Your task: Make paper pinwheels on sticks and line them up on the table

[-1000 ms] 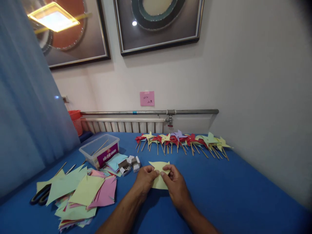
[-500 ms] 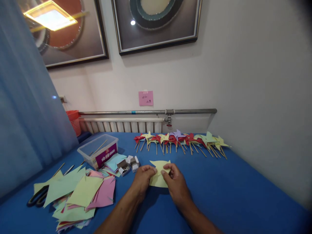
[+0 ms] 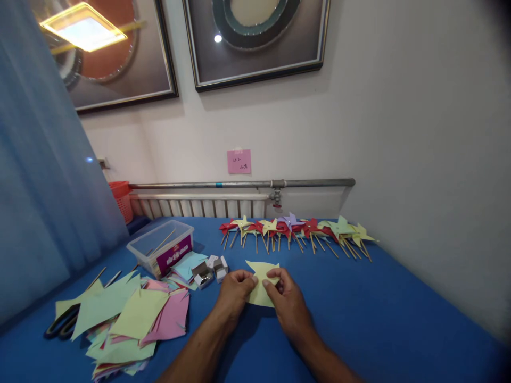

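Note:
Both my hands rest on a blue table [image 3: 383, 314] and pinch a pale yellow cut paper square [image 3: 261, 271] between them. My left hand [image 3: 235, 293] grips its left part with thumb and fingertips. My right hand [image 3: 288, 300] grips its right part, fingers curled over a folded corner. The paper's far points stick out beyond my fingers. A row of finished paper pinwheels [image 3: 297, 230] on wooden sticks lies along the far edge of the table.
A loose pile of coloured paper squares [image 3: 131, 319] lies at the left, with black scissors [image 3: 59, 325] beside it. A clear plastic box [image 3: 162, 247] holds sticks. Two small open white boxes [image 3: 209, 270] sit left of my hands. A wall and radiator pipe [image 3: 243, 184] close the far side.
My hands and the yellow paper have barely shifted; my fingers adjusted slightly on the folded corners. The camera moved a little.

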Demonstrator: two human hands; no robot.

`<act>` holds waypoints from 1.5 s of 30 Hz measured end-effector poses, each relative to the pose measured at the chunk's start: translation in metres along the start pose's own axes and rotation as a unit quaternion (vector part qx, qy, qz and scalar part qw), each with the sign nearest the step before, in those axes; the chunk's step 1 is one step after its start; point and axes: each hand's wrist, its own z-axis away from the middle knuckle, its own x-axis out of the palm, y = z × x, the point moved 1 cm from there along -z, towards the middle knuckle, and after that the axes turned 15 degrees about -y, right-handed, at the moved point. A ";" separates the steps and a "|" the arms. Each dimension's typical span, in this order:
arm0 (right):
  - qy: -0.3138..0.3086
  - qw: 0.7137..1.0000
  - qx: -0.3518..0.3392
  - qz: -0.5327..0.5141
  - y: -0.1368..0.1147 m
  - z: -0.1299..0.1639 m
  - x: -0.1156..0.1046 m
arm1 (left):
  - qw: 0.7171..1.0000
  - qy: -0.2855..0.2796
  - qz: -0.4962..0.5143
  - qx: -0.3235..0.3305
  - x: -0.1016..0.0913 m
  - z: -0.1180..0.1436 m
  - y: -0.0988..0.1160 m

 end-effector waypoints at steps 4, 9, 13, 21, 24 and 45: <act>-0.006 1.000 -0.005 -0.008 -0.003 0.002 0.000 | 1.000 -0.011 0.005 -0.003 0.002 0.002 0.001; -0.002 1.000 -0.020 -0.013 0.000 0.001 0.000 | 0.999 -0.013 0.031 -0.008 0.003 0.003 0.000; -0.012 0.999 -0.026 -0.020 0.003 0.001 0.001 | 0.999 -0.019 0.034 -0.016 0.003 0.003 -0.001; -0.042 0.997 -0.007 -0.064 0.003 0.002 0.005 | 1.000 -0.019 0.013 -0.010 0.002 0.002 0.000; -0.046 0.994 -0.026 -0.091 0.008 0.000 0.005 | 1.000 -0.013 0.008 -0.008 0.001 0.002 0.002; -0.007 0.991 -0.016 -0.133 0.009 -0.006 0.003 | 0.999 -0.015 -0.031 -0.003 -0.002 -0.001 -0.001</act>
